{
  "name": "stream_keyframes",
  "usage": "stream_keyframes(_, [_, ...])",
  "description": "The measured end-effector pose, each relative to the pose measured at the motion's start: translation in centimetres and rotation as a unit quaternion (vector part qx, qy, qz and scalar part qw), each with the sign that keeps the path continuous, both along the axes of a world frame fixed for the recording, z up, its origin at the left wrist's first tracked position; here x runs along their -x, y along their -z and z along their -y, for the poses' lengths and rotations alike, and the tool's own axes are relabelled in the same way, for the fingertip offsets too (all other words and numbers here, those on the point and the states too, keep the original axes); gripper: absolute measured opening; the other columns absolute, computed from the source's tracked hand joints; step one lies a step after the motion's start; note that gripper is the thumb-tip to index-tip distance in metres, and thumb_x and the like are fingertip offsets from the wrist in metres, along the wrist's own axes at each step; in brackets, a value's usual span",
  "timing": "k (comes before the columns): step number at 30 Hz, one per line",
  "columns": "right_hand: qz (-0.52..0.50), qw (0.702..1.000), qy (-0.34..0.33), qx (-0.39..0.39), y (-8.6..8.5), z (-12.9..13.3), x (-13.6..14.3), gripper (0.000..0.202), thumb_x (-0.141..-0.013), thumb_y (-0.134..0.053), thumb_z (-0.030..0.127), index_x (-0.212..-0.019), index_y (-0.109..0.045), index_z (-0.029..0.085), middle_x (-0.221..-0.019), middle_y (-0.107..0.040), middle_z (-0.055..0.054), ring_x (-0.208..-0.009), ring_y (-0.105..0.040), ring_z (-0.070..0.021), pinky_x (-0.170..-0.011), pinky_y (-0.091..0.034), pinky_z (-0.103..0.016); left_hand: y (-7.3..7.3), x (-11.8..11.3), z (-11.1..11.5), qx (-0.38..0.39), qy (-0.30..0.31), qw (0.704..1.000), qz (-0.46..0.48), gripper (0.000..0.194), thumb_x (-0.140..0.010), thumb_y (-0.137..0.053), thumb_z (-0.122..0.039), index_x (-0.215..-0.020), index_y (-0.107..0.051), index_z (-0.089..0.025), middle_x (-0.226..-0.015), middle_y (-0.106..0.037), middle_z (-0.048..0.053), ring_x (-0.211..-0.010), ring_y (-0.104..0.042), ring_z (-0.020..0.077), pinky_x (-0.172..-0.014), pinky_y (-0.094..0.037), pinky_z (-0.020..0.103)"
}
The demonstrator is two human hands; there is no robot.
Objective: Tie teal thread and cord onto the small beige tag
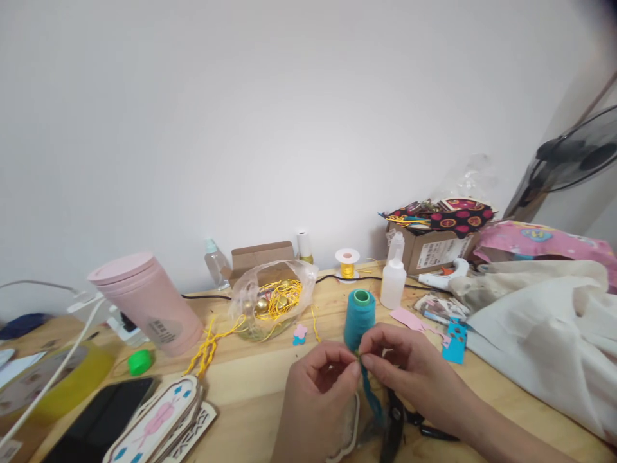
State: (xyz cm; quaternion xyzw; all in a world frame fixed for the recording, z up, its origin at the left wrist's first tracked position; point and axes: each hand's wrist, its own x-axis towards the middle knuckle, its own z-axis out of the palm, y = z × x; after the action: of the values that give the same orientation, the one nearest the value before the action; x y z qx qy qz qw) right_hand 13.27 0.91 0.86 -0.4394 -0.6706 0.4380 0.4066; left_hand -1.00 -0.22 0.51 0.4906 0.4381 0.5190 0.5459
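Hanging beneath the meeting fingertips, a teal thread bundle (371,392) is held by its upper end above the wooden table (245,392), just in front of a teal thread cone (359,325). Its top, where a small yellowish bit is seen, is pinched between the thumb and forefinger of the left hand (321,392), while the same spot is gripped by the thumb and bent forefinger of the right hand (409,366); which strand is taken by which hand cannot be told. Below the right hand, a black tool (394,424) is partly hidden, and a pale-edged plaque (351,434) is mostly covered by the left hand. Beyond the cone, a spool of yellow cord (347,267) is stood near the wall, with a white squeeze bottle (393,286) placed to its right. Farther left, yellow cord and gold balls (261,305) are contained in a clear plastic bag (241,307), and a pink-and-blue flower cutout (299,334) is laid between bag and cone. At the near left, a smartphone (99,424) is set beside stacked decorated plaques (157,421), with a pink tumbler (149,305) behind.
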Motion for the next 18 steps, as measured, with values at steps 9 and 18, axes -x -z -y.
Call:
stream_keyframes(9, [-0.095, 0.992, -0.023, 0.077, 0.11, -0.05, 0.22, 0.011, -0.069, -0.059, 0.025, -0.066, -0.056, 0.015, -0.056, -0.049, 0.004, -0.048, -0.041, -0.0068, -0.043, -0.032, -0.017, 0.36, 0.16, -0.31, 0.055, 0.059, 0.994, 0.078, 0.01, -0.065, -0.063, -0.013, -0.054, -0.063, -0.014, -0.065, -0.057, 0.001, -0.068, -0.051, 0.0144, -0.067, -0.039, 0.023])
stream_keyframes(18, [-0.129, 0.984, -0.034, 0.12, 0.04, -0.11, 0.23, 0.016, -0.065, -0.063, 0.029, -0.066, -0.057, 0.014, -0.055, -0.051, 0.005, -0.047, -0.042, -0.0057, -0.044, -0.033, -0.017, 0.92, 0.03, -0.03, 0.149, 0.137, 0.954, 0.222, 0.009, -0.071, -0.06, -0.013, -0.066, -0.067, -0.009, -0.065, -0.058, 0.004, -0.066, -0.051, 0.0128, -0.07, -0.04, 0.026])
